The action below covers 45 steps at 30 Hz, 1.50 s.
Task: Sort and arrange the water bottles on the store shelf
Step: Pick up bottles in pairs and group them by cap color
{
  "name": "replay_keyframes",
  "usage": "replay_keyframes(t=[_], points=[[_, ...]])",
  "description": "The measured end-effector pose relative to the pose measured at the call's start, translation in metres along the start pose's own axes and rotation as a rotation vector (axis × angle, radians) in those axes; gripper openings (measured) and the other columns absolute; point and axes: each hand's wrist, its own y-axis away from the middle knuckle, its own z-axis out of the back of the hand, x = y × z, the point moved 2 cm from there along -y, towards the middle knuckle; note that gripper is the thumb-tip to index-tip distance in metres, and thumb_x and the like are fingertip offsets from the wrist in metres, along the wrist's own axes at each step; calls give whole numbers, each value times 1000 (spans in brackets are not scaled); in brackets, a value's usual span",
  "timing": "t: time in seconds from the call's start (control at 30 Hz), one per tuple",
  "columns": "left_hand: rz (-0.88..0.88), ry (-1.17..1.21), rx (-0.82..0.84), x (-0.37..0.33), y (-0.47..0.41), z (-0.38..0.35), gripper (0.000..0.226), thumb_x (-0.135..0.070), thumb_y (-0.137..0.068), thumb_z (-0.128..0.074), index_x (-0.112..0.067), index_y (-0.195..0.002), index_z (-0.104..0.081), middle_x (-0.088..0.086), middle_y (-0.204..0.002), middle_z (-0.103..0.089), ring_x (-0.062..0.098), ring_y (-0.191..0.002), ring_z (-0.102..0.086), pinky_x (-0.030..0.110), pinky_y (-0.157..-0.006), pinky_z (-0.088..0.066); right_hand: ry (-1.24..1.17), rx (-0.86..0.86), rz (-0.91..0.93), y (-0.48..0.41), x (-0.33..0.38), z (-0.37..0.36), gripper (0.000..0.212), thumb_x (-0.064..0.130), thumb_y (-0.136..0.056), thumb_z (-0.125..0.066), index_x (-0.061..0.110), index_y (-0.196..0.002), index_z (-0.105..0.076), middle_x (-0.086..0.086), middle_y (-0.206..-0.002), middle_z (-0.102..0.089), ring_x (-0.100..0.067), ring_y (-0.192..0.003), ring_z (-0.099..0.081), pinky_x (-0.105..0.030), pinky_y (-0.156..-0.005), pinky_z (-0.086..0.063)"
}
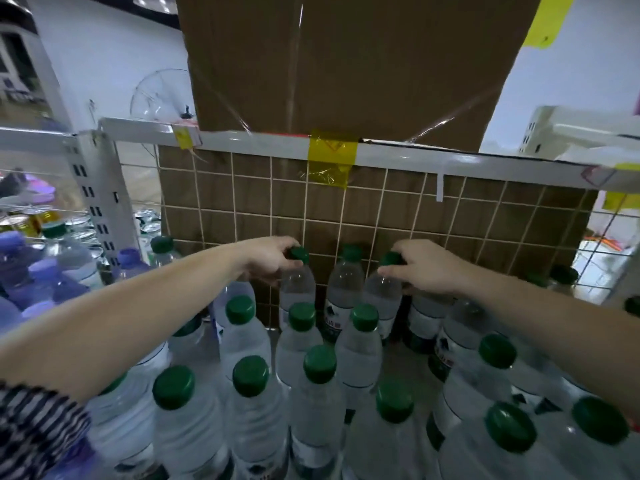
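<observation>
At the back of the shelf, against the wire grid (381,209), the left grip (273,259) curls its fingers round the green cap of the left back bottle (298,289), which stands upright. The right grip (426,268) pinches the green cap of the right back bottle (382,296), also upright by the grid. Between these two stands a middle bottle (346,284), just beside both, with no hand on it. Nearer the camera, the front bottles (320,393), clear with green caps, crowd the shelf in close rows beneath both bare forearms. A striped sleeve (31,427) shows at the lower left. Past a white perforated upright (100,202) on the left sit purple-capped bottles (38,271). Behind the grid a brown cardboard box (346,64) rises above the white top rail (242,140), where yellow tape (332,150) is stuck over the rail.
</observation>
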Motion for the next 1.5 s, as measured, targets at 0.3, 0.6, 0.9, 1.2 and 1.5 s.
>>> replay_keyframes(t=[0.3, 0.6, 0.9, 1.2, 1.5], points=[[-48, -276, 2, -15, 1, 3, 29, -17, -93, -60, -17, -122, -54, 7, -113, -64, 19, -92, -69, 31, -76, -60, -13, 38, -31, -9, 3, -14, 43, 41, -93, -59, 6, -117, -57, -6, -99, -67, -15, -80, -63, -26, -64, -49], [-283, -223, -283, -14, 45, 69, 26, -25, -96, -57, -17, -120, -59, 2, -107, -69, 12, -91, -68, 30, -79, -59, 158, -104, 45, -2, 34, 15, 57, 46, -94, -53, 17, -141, -40, -7, -100, -67, -15, -74, -66, -27, -65, -55], [-292, -322, -392, 78, 89, 153, 21, -29, -97, -55, -19, -113, -64, -2, -103, -68, 19, -92, -64, 33, -83, -51, -6, -158, 215, -45, 165, 8, 35, 42, -95, -54, 22, -122, -63, 7, -111, -65, -8, -97, -59, -17, -76, -43], [-232, -582, -211, 165, 72, 195, 40, -41, -92, -60, -16, -124, -60, 0, -110, -68, 18, -95, -63, 27, -82, -48, 190, 172, 6, -125, 243, -55, 44, 54, -88, -60, 22, -118, -63, 4, -113, -66, -15, -97, -62, -35, -86, -52], [-166, -787, -177, 194, 50, 193, 41, -44, -74, -77, -9, -68, -56, 1, -61, -45, 17, -57, -40, 28, -52, -30, 366, 178, -119, -147, 247, -86, 43, 45, -78, -75, 15, -107, -65, -3, -98, -63, -20, -85, -60, -34, -70, -51]])
